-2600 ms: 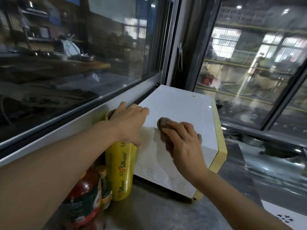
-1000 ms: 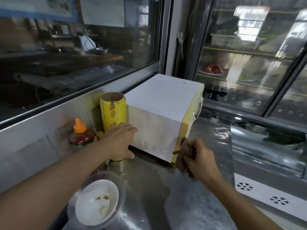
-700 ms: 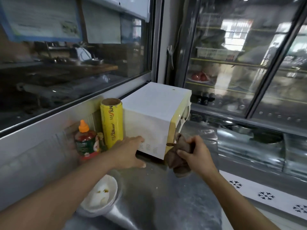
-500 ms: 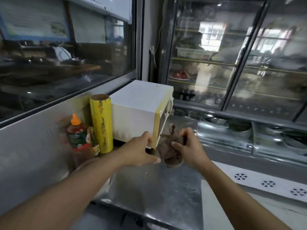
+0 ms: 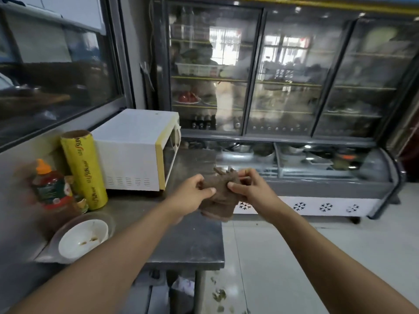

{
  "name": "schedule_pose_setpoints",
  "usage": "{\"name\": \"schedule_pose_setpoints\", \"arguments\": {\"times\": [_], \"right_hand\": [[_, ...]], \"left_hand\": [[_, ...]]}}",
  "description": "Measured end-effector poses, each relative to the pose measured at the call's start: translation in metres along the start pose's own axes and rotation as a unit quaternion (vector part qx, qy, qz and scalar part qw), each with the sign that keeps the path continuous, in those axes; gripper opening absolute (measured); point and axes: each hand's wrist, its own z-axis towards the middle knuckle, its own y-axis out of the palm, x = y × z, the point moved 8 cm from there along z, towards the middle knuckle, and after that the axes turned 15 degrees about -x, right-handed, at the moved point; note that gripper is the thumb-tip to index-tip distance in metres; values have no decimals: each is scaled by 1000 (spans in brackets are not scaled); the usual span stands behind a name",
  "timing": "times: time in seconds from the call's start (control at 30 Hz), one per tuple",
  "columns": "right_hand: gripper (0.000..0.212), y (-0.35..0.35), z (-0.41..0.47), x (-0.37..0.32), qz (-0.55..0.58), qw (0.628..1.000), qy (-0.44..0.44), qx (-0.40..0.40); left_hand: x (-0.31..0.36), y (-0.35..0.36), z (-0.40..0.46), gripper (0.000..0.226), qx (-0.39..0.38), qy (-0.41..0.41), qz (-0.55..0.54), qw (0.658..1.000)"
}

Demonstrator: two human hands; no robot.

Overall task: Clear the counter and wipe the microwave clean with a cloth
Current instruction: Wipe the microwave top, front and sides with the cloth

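Both hands now pinch the brown cloth — left hand, right hand — off the microwave, which sits up-left, nearer the left hand.

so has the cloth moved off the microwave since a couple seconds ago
Yes. The cloth has left the microwave top and now hangs in front of it, gripped by both hands.

Both arms reach forward — left hand and right hand close together, each grip pinching shut.
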Motion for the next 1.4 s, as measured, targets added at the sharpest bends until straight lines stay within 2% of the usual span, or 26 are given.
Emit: {"name": "schedule_pose_setpoints", "arguments": {"times": [0.1, 0.17, 0.23, 0.37, 0.43, 0.5, 0.57, 0.67, 0.83, 0.97, 1.1, 1.2, 1.3, 1.4], "right_hand": [[69, -28, -21, 1, 16, 999, 12, -43], [82, -48, -35, -1, -25, 997, 17, -71], [74, -71, -47, -2, -107, 991, 25, -75], [41, -139, -61, 5, -202, 979, 21, -12], [46, -177, -69, 10, -261, 965, 27, 19], [49, -206, -77, 9, -253, 967, 6, 30], [38, -229, -82, 4, -236, 971, -31, 30], [24, -261, -82, 4, -231, 972, -46, 21], [17, -314, -79, 14, -237, 969, -39, 51], [8, -345, -64, 24, -250, 966, -32, 58], [19, -383, -46, 25, -194, 976, -24, 101], [17, -418, -26, 26, -144, 982, -5, 124], [20, -443, 8, 24, -158, 981, 18, 109], [17, -469, 44, 15, -212, 970, 24, 119]], "left_hand": [[15, 19, 11, 11, 5, 7, -46, 999], [26, 35, 23, 7, 8, 10, -62, 998], [37, 53, 39, 4, 12, 14, -80, 997], [64, 101, 79, 8, 7, 26, -88, 996], [75, 127, 101, 16, 6, 16, -68, 998], [86, 153, 121, 19, 7, 8, -66, 998], [98, 182, 138, 16, -1, 7, -67, 998], [113, 224, 158, 18, -68, -3, -72, 995], [128, 263, 184, 44, -151, 0, -55, 987], [129, 270, 215, 38, -129, -6, -29, 991], [127, 250, 255, 26, -69, -21, 35, 997], [125, 229, 291, 17, -52, -30, 64, 996], [126, 209, 334, 21, -44, -36, 86, 995], [128, 194, 378, 31, -56, -40, 56, 996]]}}
